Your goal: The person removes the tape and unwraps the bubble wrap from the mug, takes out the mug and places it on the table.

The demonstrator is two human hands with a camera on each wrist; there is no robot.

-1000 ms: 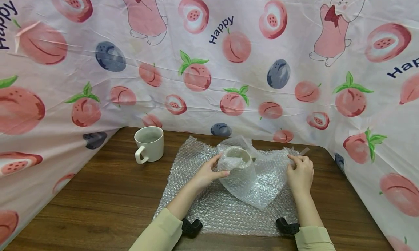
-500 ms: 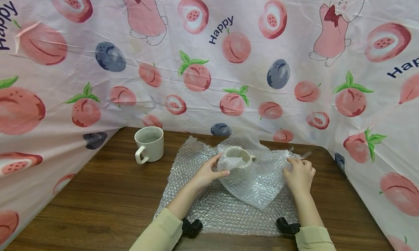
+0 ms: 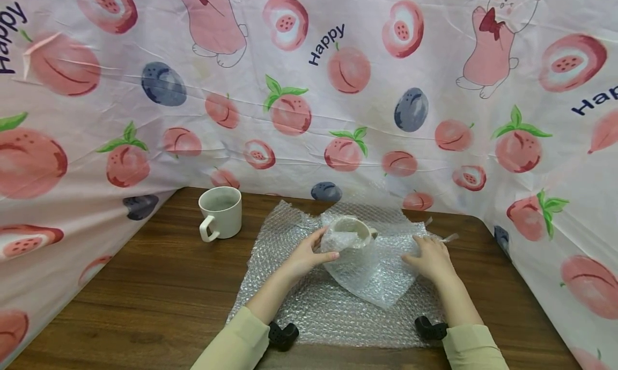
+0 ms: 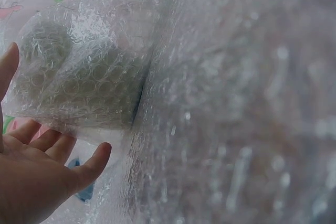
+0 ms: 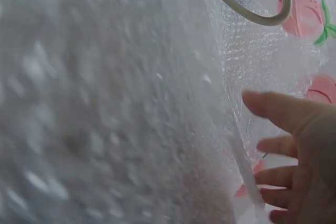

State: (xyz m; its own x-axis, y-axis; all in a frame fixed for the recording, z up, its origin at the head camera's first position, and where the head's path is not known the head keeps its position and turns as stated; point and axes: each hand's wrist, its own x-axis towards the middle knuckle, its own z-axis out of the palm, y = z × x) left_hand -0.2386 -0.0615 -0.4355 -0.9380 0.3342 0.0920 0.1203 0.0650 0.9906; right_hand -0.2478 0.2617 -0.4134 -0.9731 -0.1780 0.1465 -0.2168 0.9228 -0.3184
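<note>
A pale mug (image 3: 365, 231) lies near the middle of a bubble wrap sheet (image 3: 338, 322), partly covered by the wrap. On its left side my left hand (image 3: 309, 253) holds the mug through the wrap, thumb in front. In the left wrist view the covered mug (image 4: 94, 90) shows through the bubbles beside the left hand (image 4: 42, 182). My right hand (image 3: 433, 258) is spread over the sheet's right part, fingers extended, gripping nothing. The right wrist view shows the mug's bare handle (image 5: 247, 11) above that hand (image 5: 310, 156).
A second, unwrapped mug (image 3: 223, 214) stands at the back left of the brown wooden table (image 3: 145, 295). Strips of clear tape (image 3: 450, 238) stick out at the sheet's right edge. A fruit-print cloth (image 3: 299, 118) surrounds the table's back and sides.
My right hand has let go of the wrap's right edge and shifted left, its fingers straightening. The raised wrap behind the mug has spread backward. The left hand stays put.
</note>
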